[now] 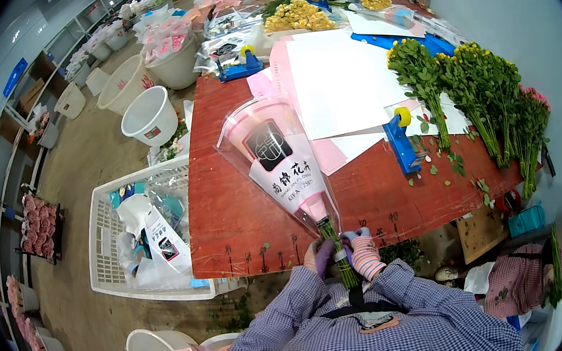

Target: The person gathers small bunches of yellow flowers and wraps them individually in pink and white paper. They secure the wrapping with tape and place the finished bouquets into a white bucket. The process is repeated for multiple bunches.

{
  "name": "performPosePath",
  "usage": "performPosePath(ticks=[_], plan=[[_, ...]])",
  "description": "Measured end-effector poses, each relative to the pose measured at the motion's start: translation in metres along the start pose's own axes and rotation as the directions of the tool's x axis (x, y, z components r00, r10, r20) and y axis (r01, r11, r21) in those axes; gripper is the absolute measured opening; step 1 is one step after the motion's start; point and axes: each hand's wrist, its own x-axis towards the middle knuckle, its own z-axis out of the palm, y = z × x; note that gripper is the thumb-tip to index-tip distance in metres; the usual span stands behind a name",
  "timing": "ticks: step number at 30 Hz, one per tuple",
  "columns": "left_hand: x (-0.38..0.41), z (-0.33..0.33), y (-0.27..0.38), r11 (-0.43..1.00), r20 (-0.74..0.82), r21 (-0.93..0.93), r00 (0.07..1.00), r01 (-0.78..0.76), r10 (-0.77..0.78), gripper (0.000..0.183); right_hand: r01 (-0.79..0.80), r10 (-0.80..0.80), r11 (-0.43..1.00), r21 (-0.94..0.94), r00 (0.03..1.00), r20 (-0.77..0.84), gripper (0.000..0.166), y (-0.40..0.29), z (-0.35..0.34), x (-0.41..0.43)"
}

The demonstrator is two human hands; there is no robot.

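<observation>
A wrapped bouquet [284, 159] lies on the red wooden table [255, 226], its wide end pointing away from me. Its clear and pink sleeve bears a black emblem and writing. Green stems [345, 270] stick out of the narrow end over the table's near edge, with a pale band around them. My left hand [319, 256], purple at the fingers, grips these stems from the left. On the other side my right hand [364, 253], in a striped glove, closes on them by the band. The flower heads cannot be made out inside the sleeve.
A blue tape dispenser [401, 145] stands right of white paper sheets [343, 83]; another dispenser [240, 69] is farther back. Bunches of yellow flowers [476, 93] lie at the right. A white plastic crate [103, 250] adjoins the table's left side. Beyond the right corner is a person's checked clothing [515, 281].
</observation>
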Motion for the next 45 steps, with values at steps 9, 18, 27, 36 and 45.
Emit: performPosePath(ticks=[9,18,27,36,45], plan=[[0.056,0.041,-0.017,0.930,0.160,0.226,0.930,0.291,-0.330,0.035,-0.275,0.367,0.922,-0.272,0.842,0.394,0.036,0.001,-0.047,0.013],[0.099,0.138,-0.038,-0.732,0.675,0.248,0.655,-0.635,-0.339,0.020,-0.162,0.224,0.945,-0.284,0.954,0.200,0.031,0.068,-0.103,-0.022],[0.110,0.216,-0.027,-0.609,0.250,0.578,0.828,-0.544,-0.502,0.025,-0.153,0.269,0.876,-0.457,0.942,0.200,0.063,0.166,-0.143,-0.035],[0.139,0.248,-0.055,-0.624,0.399,0.648,0.893,-0.436,-0.209,0.014,0.064,0.050,0.919,-0.389,0.960,0.276,0.032,0.158,-0.198,0.049],[0.139,0.259,-0.038,-0.643,0.310,0.703,0.945,-0.304,-0.109,0.026,0.209,0.071,0.838,-0.505,0.874,0.480,0.025,0.191,-0.197,0.090]])
